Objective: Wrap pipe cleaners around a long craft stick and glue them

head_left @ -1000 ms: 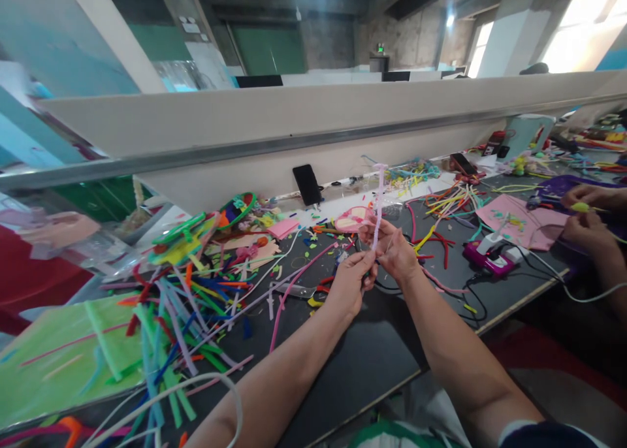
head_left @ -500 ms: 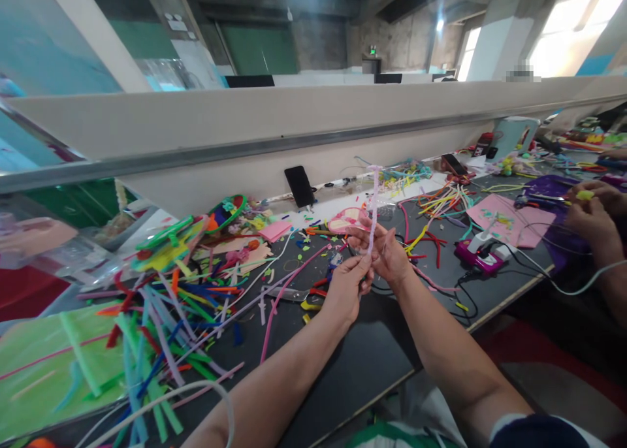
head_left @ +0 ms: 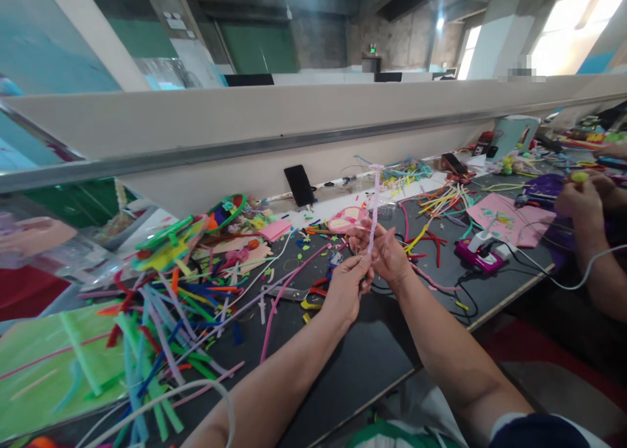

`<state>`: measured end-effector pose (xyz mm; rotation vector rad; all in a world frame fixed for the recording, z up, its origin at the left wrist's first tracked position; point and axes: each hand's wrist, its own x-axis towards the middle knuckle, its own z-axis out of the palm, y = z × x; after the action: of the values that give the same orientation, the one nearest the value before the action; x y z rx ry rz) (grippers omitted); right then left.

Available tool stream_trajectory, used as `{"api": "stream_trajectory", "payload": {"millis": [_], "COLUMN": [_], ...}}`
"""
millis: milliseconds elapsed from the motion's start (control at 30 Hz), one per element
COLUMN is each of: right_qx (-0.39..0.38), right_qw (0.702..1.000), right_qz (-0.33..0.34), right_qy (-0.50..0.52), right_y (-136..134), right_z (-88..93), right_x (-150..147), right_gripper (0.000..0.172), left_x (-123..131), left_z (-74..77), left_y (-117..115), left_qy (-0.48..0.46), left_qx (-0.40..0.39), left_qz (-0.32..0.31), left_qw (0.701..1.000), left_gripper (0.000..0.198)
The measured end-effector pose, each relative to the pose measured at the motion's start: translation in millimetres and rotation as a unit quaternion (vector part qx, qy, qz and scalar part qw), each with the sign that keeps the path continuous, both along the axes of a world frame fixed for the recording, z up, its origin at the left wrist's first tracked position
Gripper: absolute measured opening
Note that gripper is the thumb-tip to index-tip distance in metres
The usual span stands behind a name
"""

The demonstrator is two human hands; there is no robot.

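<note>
A lilac pipe cleaner point(head_left: 375, 206) stands upright in front of me, its top end bent over sideways. My left hand point(head_left: 347, 286) pinches its lower end between thumb and fingers. Close behind the stem is my right hand point(head_left: 392, 258), palm turned inward, thumb and fingers apart; whether its fingers touch the stem I cannot tell. Yellow-and-red handled scissors point(head_left: 313, 303) lie on the dark table left of my left hand. Beyond my hands rests a pink-and-cream oval piece point(head_left: 345, 219).
Pipe cleaners of many colours point(head_left: 161, 330) pile up at the left, by a green sheet point(head_left: 34, 363). A phone point(head_left: 299, 185) leans on the partition. Right are a magenta power strip point(head_left: 477, 257), a pink sheet point(head_left: 533, 223) and a co-worker's hands point(head_left: 588, 200) holding something yellow.
My hands and the lilac pipe cleaner have stayed almost still. At the right, the co-worker's hands with the yellow piece have shifted a little to the left and up.
</note>
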<state>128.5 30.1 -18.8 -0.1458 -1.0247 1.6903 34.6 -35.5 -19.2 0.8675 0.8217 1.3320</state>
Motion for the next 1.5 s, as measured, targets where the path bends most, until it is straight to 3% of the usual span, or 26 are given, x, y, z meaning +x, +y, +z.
{"api": "stream_trajectory", "payload": {"millis": [533,900,1233,1500], "right_qx": [-0.007,-0.010,-0.056,-0.043], "right_qw": [1.000,1.000,0.998,0.996], "right_qz": [-0.017,0.012,-0.025,-0.082], "right_qy": [-0.003,-0.002,0.034,0.016], "right_y": [2.8,2.9,17.3,16.2], "right_z": [-4.8,-4.1,-13.4,-17.3], "right_x": [-2.7,-2.3,-9.5,-14.8], "right_gripper": [0.056,0.058,0.034,0.029], "left_x": [2.6,0.6,-11.6,-13.6], "left_z": [-1.5,-2.5,-13.8,-15.6], "left_y": [-0.3,3.1,19.1,22.6], "left_qy": [0.013,0.021,0.037,0.019], "left_qx": [-0.006,0.009,0.040,0.033], "left_qz": [0.034,0.061,0.148,0.160], "left_qw": [0.999,0.998,0.987,0.986], "left_gripper": [0.033,0.032,0.035,0.035]}}
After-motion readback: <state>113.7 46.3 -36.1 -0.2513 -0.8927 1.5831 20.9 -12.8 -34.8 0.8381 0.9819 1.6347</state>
